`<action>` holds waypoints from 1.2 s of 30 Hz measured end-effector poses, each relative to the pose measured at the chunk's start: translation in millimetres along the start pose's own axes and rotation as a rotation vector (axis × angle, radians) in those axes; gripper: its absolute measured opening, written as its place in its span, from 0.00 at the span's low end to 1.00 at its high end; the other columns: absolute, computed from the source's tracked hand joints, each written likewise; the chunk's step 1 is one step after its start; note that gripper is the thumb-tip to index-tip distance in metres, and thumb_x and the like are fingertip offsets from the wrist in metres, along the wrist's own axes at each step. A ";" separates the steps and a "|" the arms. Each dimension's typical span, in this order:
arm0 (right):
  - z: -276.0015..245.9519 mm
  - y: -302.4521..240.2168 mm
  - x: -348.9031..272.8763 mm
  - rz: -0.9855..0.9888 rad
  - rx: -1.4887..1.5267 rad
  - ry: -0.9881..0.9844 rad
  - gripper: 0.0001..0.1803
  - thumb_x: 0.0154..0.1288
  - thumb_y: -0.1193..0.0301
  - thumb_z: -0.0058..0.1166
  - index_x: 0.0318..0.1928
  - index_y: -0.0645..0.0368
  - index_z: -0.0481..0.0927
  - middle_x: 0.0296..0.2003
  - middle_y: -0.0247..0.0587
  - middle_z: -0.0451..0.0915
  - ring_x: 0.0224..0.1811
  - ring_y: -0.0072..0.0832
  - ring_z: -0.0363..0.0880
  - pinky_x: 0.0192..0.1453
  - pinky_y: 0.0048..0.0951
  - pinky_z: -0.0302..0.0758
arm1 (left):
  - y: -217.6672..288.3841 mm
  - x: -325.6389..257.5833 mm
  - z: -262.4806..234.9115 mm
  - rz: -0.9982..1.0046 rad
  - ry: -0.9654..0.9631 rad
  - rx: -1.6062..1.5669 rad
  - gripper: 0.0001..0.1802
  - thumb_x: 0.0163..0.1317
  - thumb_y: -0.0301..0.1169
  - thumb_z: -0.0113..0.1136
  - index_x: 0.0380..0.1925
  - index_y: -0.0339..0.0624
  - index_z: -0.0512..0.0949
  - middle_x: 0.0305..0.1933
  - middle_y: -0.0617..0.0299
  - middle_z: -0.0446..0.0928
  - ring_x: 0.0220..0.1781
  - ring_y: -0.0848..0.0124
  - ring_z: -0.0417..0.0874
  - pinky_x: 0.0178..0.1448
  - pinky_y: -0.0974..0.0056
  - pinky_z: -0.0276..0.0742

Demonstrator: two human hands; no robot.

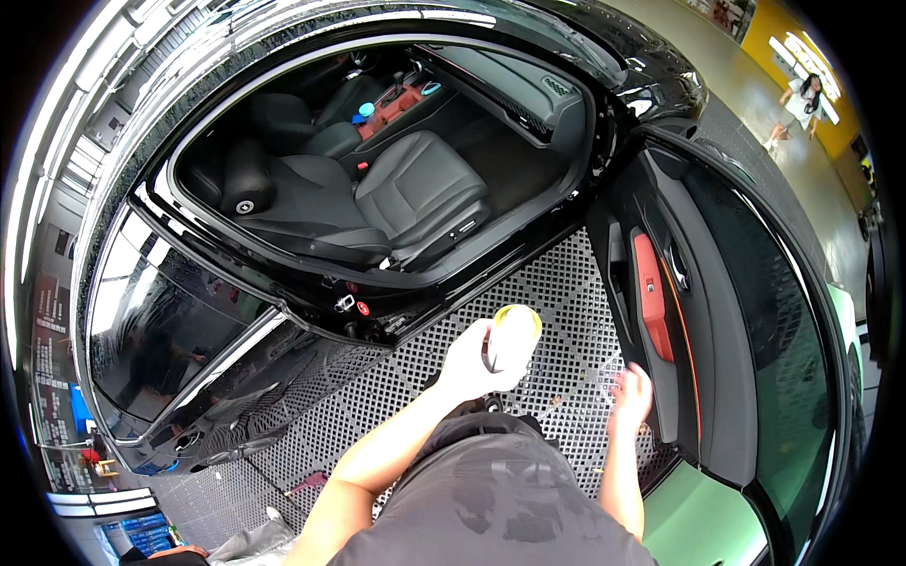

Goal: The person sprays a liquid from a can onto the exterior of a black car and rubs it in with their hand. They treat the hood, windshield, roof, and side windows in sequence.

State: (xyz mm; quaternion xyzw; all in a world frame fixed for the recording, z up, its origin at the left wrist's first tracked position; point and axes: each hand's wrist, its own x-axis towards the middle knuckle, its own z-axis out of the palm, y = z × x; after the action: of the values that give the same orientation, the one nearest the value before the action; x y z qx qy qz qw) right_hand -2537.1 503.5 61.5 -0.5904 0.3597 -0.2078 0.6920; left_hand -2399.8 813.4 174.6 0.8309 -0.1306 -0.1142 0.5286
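My left hand (469,361) is wrapped round a white cylindrical container with a yellow rim (514,340), held upright in front of my body. Glare washes out its surface, so I cannot tell whether it is a cup or a can. To the right, my right hand (630,396) is loosely open with nothing in it, close to the inner panel of the open car door (656,302). Ahead of me lies the black car's doorway, with a dark leather front seat (415,179) inside.
A black headrest cushion (247,179) sits on the seat's backrest. Blue items (363,113) stand by the red centre console (394,102). Perforated grey floor mats (557,274) lie underfoot. One person (802,104) is at the far right; another's leg (255,540) shows lower left.
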 end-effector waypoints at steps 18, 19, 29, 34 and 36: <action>308.2 -215.7 73.9 -0.469 0.173 -0.699 0.58 0.53 0.66 0.73 0.78 0.55 0.48 0.61 0.48 0.71 0.60 0.37 0.77 0.66 0.41 0.76 | 132.7 185.5 -324.2 0.805 0.640 0.748 0.25 0.49 0.34 0.73 0.50 0.41 0.83 0.51 0.52 0.84 0.53 0.52 0.84 0.59 0.53 0.80; 317.9 -232.6 79.3 -0.450 0.196 -0.700 0.57 0.54 0.65 0.73 0.78 0.53 0.49 0.59 0.47 0.73 0.57 0.37 0.80 0.63 0.42 0.78 | 138.5 204.4 -357.7 0.833 0.698 0.744 0.24 0.52 0.32 0.72 0.51 0.42 0.82 0.50 0.52 0.84 0.53 0.53 0.84 0.59 0.53 0.80; 455.5 -391.7 226.8 -0.729 0.189 -0.718 0.66 0.51 0.55 0.77 0.80 0.51 0.43 0.48 0.46 0.78 0.41 0.35 0.86 0.45 0.38 0.88 | 164.6 382.2 -545.6 0.308 0.263 1.264 0.33 0.70 0.50 0.57 0.67 0.41 0.71 0.71 0.47 0.71 0.75 0.52 0.67 0.78 0.52 0.61; 548.1 -458.7 319.9 -0.849 0.074 -0.839 0.62 0.51 0.53 0.74 0.80 0.56 0.49 0.47 0.43 0.78 0.42 0.32 0.85 0.48 0.35 0.87 | 159.5 494.3 -542.8 0.004 0.128 1.193 0.45 0.73 0.62 0.45 0.77 0.39 0.56 0.83 0.47 0.50 0.85 0.57 0.47 0.86 0.55 0.39; 599.0 -481.4 346.8 -0.816 0.098 -0.963 0.60 0.52 0.54 0.72 0.79 0.58 0.50 0.47 0.42 0.78 0.42 0.30 0.84 0.48 0.34 0.85 | 154.0 536.1 -560.5 -0.090 0.172 1.177 0.48 0.71 0.64 0.45 0.78 0.38 0.55 0.83 0.46 0.49 0.85 0.55 0.47 0.85 0.57 0.41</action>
State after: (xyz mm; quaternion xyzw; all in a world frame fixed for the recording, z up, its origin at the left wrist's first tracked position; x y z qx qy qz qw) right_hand -1798.8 552.1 465.7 -0.6751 -0.2560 -0.1820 0.6676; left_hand -1727.0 1045.4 519.3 0.9952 -0.0932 0.0227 -0.0173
